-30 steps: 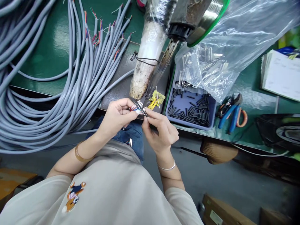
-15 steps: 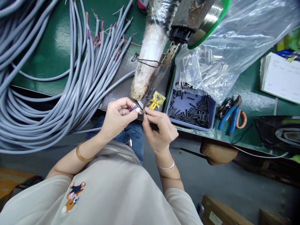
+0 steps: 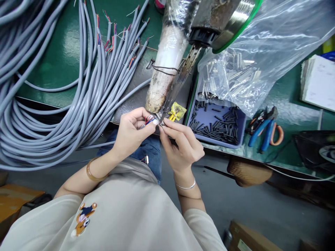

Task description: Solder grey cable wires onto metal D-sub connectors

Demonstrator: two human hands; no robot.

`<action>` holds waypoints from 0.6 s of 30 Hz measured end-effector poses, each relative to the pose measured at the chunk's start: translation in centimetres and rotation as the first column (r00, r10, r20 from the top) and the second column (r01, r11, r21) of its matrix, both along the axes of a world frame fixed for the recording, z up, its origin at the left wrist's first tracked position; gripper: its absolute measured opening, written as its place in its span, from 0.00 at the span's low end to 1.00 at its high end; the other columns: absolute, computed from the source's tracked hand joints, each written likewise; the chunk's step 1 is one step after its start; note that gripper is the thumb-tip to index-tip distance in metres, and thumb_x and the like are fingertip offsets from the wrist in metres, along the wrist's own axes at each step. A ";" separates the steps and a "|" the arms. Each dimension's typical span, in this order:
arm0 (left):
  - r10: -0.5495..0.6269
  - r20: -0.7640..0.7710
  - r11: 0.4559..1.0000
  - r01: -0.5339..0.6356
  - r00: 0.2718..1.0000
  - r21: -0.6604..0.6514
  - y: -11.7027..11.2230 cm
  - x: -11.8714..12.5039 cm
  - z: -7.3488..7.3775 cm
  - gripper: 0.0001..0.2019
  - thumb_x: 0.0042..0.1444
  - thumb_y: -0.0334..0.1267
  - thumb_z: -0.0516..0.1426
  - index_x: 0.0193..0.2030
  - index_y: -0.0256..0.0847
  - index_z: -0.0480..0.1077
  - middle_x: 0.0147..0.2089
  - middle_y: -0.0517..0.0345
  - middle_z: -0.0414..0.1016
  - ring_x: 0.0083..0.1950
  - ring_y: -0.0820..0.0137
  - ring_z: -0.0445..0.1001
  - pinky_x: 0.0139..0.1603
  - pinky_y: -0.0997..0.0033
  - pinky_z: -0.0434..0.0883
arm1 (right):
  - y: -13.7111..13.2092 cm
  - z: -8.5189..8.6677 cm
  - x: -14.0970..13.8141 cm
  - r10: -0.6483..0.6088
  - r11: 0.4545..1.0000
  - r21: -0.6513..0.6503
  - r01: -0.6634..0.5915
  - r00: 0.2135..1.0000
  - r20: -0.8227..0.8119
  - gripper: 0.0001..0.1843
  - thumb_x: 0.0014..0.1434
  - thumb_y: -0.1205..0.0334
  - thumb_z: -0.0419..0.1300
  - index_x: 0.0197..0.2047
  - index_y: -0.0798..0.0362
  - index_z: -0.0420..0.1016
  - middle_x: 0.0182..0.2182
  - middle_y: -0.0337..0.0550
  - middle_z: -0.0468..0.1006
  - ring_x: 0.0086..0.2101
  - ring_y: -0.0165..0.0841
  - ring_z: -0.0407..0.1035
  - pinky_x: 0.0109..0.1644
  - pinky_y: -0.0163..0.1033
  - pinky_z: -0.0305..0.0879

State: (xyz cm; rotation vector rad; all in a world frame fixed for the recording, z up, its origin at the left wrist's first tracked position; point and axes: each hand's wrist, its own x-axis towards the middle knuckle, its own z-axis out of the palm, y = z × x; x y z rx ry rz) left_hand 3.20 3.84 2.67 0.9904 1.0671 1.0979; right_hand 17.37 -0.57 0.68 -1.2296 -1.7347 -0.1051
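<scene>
The left hand [image 3: 133,130] pinches a few thin red and blue coloured wires [image 3: 148,122] between thumb and forefinger, its other fingers curled in. Facing it, just apart, the right hand [image 3: 183,143] closes thumb and forefinger on the near end of a small metal connector strip [image 3: 158,115], which sits in the narrow gap between the two sets of fingertips. The strip looks light, stiff and easily bent at its fine contacts, so its ends seem the safest place to grip; the wires look soft and limp, best held close to their tips. Directly beyond the fingertips, a soldering iron [image 3: 180,78] slants down to the strip; whether its tip touches cannot be told. Beside it, on the left hand's side, leans a film-wrapped white cylinder [image 3: 166,66] with a scorched-looking end. Just beyond the right fingers lies a yellow piece [image 3: 178,111]. Farther to the right hand's right come a purple tray [image 3: 202,111] of short black tubes [image 3: 226,125], then blue-handled pliers [image 3: 268,135]. To the left hand's left spreads a thick bundle of grey cables [image 3: 99,90]. Below, between the wrists, another small connector [image 3: 147,159] rests on the lap.
</scene>
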 end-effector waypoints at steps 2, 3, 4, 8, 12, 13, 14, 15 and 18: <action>-0.021 -0.010 1.000 0.021 1.000 -0.018 0.1 -0.1 0.0 0.08 0.45 0.31 0.66 0.25 0.37 0.70 0.25 0.64 0.69 0.24 0.81 0.64 0.24 0.84 0.63 | -0.2 0.1 0.0 -0.012 1.000 0.010 0.011 0.998 0.057 0.10 0.60 0.73 0.68 0.42 0.50 0.77 0.43 0.43 0.87 0.40 0.31 0.83 0.45 0.33 0.80; -0.039 -0.015 0.999 0.038 0.999 -0.034 0.1 -0.2 0.0 0.08 0.44 0.31 0.66 0.25 0.37 0.70 0.25 0.64 0.69 0.24 0.81 0.63 0.23 0.83 0.63 | -0.2 0.1 -0.1 -0.010 1.000 0.017 0.009 0.996 0.087 0.10 0.60 0.73 0.68 0.41 0.51 0.76 0.42 0.44 0.87 0.40 0.31 0.83 0.45 0.32 0.80; -0.055 -0.021 0.997 0.054 0.998 -0.050 0.1 -0.3 -0.1 0.08 0.44 0.31 0.66 0.25 0.37 0.69 0.24 0.64 0.69 0.24 0.81 0.63 0.23 0.83 0.62 | -0.3 0.0 0.0 -0.006 1.000 0.025 0.003 0.993 0.116 0.09 0.60 0.74 0.67 0.40 0.51 0.75 0.42 0.45 0.87 0.40 0.31 0.83 0.44 0.32 0.80; -0.072 -0.048 0.995 0.068 0.996 -0.072 0.0 -0.4 -0.4 0.07 0.44 0.31 0.65 0.25 0.37 0.69 0.25 0.63 0.68 0.24 0.81 0.62 0.23 0.82 0.60 | -0.7 -0.5 0.3 0.030 0.999 0.021 -0.033 0.989 0.144 0.09 0.59 0.74 0.67 0.38 0.53 0.72 0.42 0.49 0.87 0.40 0.32 0.83 0.45 0.32 0.79; -0.138 -0.080 0.988 0.131 0.987 -0.083 -0.7 -0.5 -0.6 0.08 0.45 0.32 0.65 0.25 0.37 0.68 0.23 0.64 0.65 0.22 0.82 0.56 0.21 0.80 0.54 | -1.1 -0.2 1.1 -0.008 0.999 -0.040 0.009 1.000 0.011 0.08 0.61 0.72 0.65 0.41 0.51 0.72 0.40 0.44 0.87 0.38 0.30 0.83 0.39 0.31 0.76; -0.167 -0.093 0.984 0.159 0.982 -0.083 -0.9 -0.5 -0.6 0.08 0.45 0.31 0.64 0.25 0.37 0.68 0.23 0.65 0.64 0.21 0.82 0.55 0.21 0.80 0.52 | -1.1 0.0 1.4 -0.027 0.996 -0.082 0.024 0.999 -0.039 0.07 0.62 0.71 0.64 0.41 0.50 0.72 0.40 0.42 0.87 0.35 0.29 0.82 0.35 0.31 0.75; -0.197 -0.110 0.979 0.189 0.974 -0.078 -1.1 -0.5 -0.6 0.08 0.45 0.31 0.64 0.25 0.37 0.68 0.22 0.65 0.64 0.21 0.82 0.53 0.21 0.79 0.51 | -1.1 0.3 1.6 -0.035 0.990 -0.142 0.022 0.996 -0.085 0.06 0.63 0.69 0.64 0.40 0.50 0.72 0.39 0.41 0.87 0.32 0.28 0.80 0.31 0.31 0.72; -0.227 -0.129 0.973 0.220 0.965 -0.068 -1.4 -0.6 -0.6 0.07 0.46 0.31 0.64 0.25 0.37 0.68 0.23 0.65 0.64 0.21 0.82 0.53 0.21 0.79 0.51 | -1.1 0.5 1.8 -0.028 0.977 -0.214 0.000 0.992 -0.127 0.05 0.64 0.68 0.63 0.39 0.50 0.72 0.39 0.40 0.87 0.28 0.26 0.77 0.28 0.31 0.69; -0.306 -0.176 0.952 0.304 0.936 -0.038 -2.0 -0.7 -0.5 0.05 0.47 0.32 0.63 0.26 0.37 0.70 0.24 0.63 0.66 0.23 0.81 0.56 0.23 0.78 0.54 | -1.0 1.4 2.1 0.026 0.902 -0.415 -0.117 0.975 -0.219 0.05 0.65 0.64 0.63 0.36 0.50 0.71 0.38 0.38 0.86 0.20 0.22 0.67 0.23 0.31 0.63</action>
